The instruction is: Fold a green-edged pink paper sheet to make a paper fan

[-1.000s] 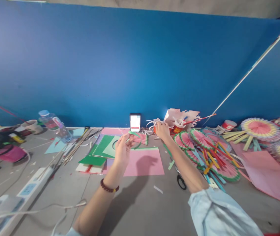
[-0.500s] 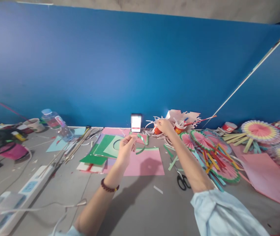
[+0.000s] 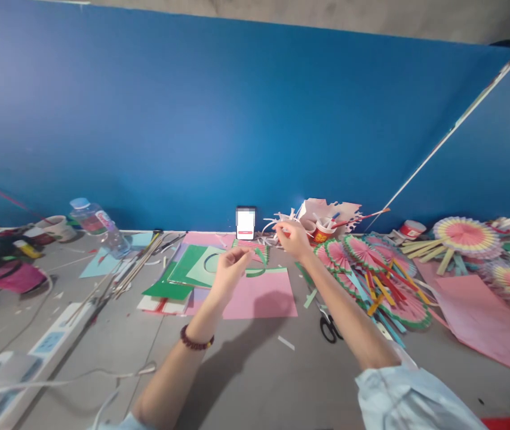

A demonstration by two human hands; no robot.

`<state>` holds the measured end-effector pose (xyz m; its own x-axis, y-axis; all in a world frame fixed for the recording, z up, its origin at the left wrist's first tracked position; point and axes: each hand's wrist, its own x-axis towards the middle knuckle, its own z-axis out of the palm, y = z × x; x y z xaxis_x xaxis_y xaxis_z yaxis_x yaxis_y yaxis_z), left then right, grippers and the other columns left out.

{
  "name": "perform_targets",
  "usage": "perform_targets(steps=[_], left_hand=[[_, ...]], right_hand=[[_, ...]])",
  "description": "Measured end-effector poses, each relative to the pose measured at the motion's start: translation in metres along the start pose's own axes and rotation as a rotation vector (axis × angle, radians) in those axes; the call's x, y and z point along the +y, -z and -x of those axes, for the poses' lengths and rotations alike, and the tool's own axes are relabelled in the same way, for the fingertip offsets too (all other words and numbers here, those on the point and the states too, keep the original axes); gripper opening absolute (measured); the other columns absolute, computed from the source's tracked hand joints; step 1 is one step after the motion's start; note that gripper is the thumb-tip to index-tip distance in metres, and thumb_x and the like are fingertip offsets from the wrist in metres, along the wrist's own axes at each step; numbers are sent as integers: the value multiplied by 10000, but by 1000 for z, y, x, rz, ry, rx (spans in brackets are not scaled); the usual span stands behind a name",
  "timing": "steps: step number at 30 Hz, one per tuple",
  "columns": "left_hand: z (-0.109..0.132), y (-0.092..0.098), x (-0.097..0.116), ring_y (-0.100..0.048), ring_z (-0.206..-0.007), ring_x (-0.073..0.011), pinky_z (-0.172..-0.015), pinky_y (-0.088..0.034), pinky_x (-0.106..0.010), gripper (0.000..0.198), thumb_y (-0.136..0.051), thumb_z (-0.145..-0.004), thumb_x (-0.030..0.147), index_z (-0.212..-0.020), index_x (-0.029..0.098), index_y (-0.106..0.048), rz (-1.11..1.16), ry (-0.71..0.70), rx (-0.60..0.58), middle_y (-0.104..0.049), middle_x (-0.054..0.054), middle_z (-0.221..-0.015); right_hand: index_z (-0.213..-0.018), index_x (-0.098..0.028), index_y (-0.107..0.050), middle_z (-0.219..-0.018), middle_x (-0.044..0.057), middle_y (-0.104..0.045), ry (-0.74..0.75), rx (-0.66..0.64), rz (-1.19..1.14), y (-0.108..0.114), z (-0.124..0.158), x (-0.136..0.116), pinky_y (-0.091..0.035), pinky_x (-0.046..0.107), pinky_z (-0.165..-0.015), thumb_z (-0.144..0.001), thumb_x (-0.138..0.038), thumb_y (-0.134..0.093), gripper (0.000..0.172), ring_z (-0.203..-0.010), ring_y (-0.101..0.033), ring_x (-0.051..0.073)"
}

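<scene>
My left hand (image 3: 230,272) is raised over a pink paper sheet (image 3: 261,295), its fingers pinched on a curved green paper strip (image 3: 258,263) that hangs to the right. My right hand (image 3: 293,237) is stretched toward the back of the grey table, fingers closed on a thin white paper strip (image 3: 277,222) from a heap of curled white scraps. A red cup (image 3: 321,232) with pens stands just right of that hand. Black scissors (image 3: 326,325) lie under my right forearm.
Green and mint sheets (image 3: 192,269) lie left of the pink one. A phone (image 3: 245,223) leans on the blue wall. Pink-and-green paper fans (image 3: 371,275) cover the right side, with a large pink sheet (image 3: 483,322). A bottle (image 3: 98,224), a cup, sticks, a power strip (image 3: 53,340) and cables sit left.
My right hand has drawn back a little from the scrap heap toward me with a white strip. The left hand stays raised with the green strip.
</scene>
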<state>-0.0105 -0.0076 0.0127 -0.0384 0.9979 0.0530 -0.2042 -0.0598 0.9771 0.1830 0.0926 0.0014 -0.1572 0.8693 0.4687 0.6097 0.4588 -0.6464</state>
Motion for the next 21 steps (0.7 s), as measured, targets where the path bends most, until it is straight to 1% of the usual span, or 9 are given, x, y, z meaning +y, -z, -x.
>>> perform_targets(steps=[2, 3, 6, 7, 9, 10, 14, 18, 21], left_hand=[[3, -2, 2, -298, -404, -36, -410, -202, -192, 257, -755, -653, 391, -689, 147, -682, -43, -8, -37, -463, 67, -464], [4, -3, 4, -326, -412, -39, -414, -216, -190, 262, -756, -655, 392, -684, 142, -682, -56, -20, -67, -489, 59, -475], [9, -6, 8, -407, -418, -56, -421, -275, -193, 306, -747, -679, 432, -660, 137, -668, -66, -37, -191, -555, 28, -496], [10, -6, 10, -424, -410, -63, -418, -292, -197, 330, -739, -693, 456, -655, 139, -660, -62, -36, -235, -568, 20, -492], [12, -7, 11, -453, -394, -76, -410, -323, -205, 373, -729, -710, 503, -660, 142, -650, -44, -30, -311, -585, 8, -482], [13, -7, 12, -469, -392, -84, -408, -338, -208, 387, -732, -709, 520, -669, 144, -648, -34, -28, -338, -592, 4, -482], [14, -7, 8, -549, -424, -115, -424, -413, -224, 386, -768, -698, 508, -713, 140, -654, 6, -12, -410, -624, -3, -517], [16, -8, 6, -627, -497, -163, -481, -504, -278, 343, -738, -762, 466, -756, 135, -650, 65, -3, -514, -680, -37, -587], [19, -8, 8, -651, -529, -176, -520, -543, -308, 325, -716, -796, 449, -767, 132, -649, 90, -29, -565, -695, -47, -615]], right_hand=[[-835, -179, -689, -910, 72, -710, -77, -156, -384, -8, 17, -11, -459, 333, -871, -870, -323, -514, 229, -921, -637, 215], [-815, -175, -684, -868, 71, -704, -138, -306, -569, -11, 25, -15, -463, 346, -872, -865, -371, -533, 253, -902, -640, 218], [-755, -169, -672, -712, 65, -674, -177, -555, -734, -19, 50, -20, -505, 372, -783, -859, -511, -529, 385, -772, -657, 224], [-763, -169, -668, -710, 69, -672, -211, -695, -857, -21, 58, -20, -504, 383, -793, -856, -531, -544, 394, -783, -658, 230], [-788, -165, -661, -722, 72, -673, -257, -847, -1078, -23, 71, -18, -494, 405, -821, -837, -544, -589, 389, -789, -655, 232], [-813, -160, -661, -738, 71, -674, -273, -873, -1159, -24, 76, -17, -486, 411, -836, -821, -532, -625, 374, -788, -652, 228], [-858, -150, -666, -781, 59, -670, -288, -819, -1307, -22, 88, -14, -472, 393, -851, -769, -482, -727, 349, -795, -644, 209], [-780, -154, -642, -743, 38, -632, -274, -821, -1351, -13, 92, -17, -466, 382, -858, -754, -506, -752, 370, -794, -631, 196], [-788, -151, -639, -744, 39, -627, -256, -817, -1368, -8, 95, -20, -459, 368, -846, -768, -482, -751, 350, -796, -628, 189]])
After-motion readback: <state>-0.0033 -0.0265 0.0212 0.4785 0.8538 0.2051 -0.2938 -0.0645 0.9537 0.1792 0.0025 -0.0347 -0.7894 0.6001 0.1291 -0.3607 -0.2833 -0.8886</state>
